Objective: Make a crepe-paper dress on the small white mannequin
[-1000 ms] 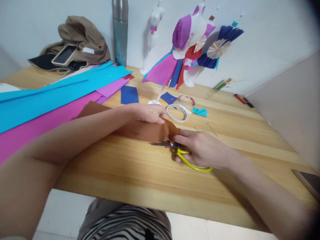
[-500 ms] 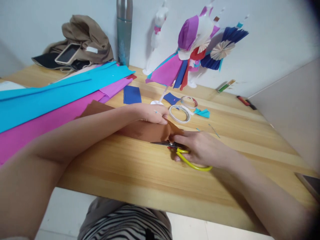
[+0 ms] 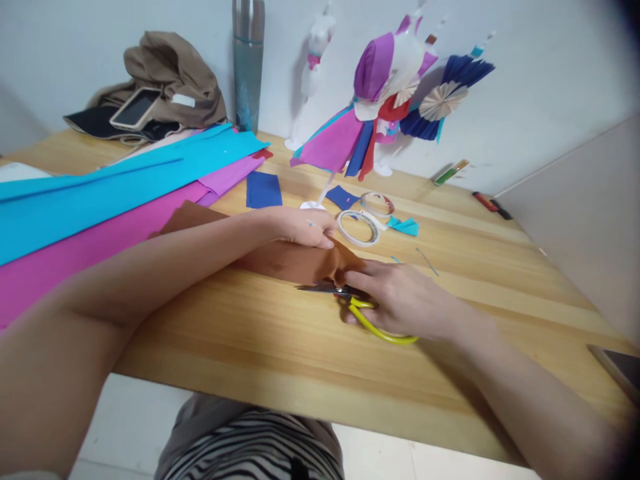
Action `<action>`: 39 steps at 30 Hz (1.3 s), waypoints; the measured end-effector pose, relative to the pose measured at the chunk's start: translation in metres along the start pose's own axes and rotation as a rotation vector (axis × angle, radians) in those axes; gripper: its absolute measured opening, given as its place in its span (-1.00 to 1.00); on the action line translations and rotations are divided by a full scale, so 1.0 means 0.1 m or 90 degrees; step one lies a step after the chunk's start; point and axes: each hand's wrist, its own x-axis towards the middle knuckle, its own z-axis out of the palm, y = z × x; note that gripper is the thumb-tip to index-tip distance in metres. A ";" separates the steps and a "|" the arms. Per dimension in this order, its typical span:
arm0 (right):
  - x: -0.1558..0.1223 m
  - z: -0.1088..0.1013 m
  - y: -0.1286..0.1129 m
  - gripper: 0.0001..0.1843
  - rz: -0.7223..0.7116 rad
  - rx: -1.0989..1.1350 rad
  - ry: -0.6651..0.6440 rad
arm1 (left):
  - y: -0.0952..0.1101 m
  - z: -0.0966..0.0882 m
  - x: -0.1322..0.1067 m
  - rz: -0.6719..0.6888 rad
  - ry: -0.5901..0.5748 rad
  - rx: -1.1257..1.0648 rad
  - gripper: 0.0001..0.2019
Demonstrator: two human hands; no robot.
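left hand (image 3: 300,228): flat, pressing brown paper (image 3: 295,262) onto tabletop (image 3: 260,340)
right hand (image 3: 400,300): gripping scissors (image 3: 350,303), blades at paper edge

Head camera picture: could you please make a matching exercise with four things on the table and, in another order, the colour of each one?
Things:
1 handles of the scissors
2 sheet under the left hand
3 tape roll nearest that hand
4 paper rectangle in front of the bottle

Colours:
a white
b dark blue
c yellow
d brown

Pairs: 1-c, 2-d, 3-a, 4-b.
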 end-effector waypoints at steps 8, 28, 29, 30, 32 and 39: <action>0.07 0.02 -0.01 -0.83 0.008 0.016 -0.010 | 0.12 -0.04 -0.05 -0.049 -0.012 0.015 -0.76; -0.13 -0.06 -0.05 -0.84 0.023 0.013 -0.022 | 0.01 -0.04 0.00 -0.024 -0.013 0.006 -0.79; -0.15 -0.08 -0.05 -0.86 0.031 0.029 -0.031 | 0.03 -0.05 0.00 -0.028 -0.015 0.004 -0.78; -0.18 -0.10 -0.05 -0.88 0.039 0.048 -0.038 | 0.04 -0.06 -0.01 -0.036 -0.018 0.003 -0.77; -0.22 -0.13 -0.04 -0.91 0.053 0.092 -0.047 | 0.07 -0.08 -0.03 -0.056 -0.028 -0.001 -0.76; -0.32 -0.24 0.01 -0.68 0.082 0.202 -0.085 | -0.02 -0.11 -0.02 -0.064 -0.031 -0.065 -0.72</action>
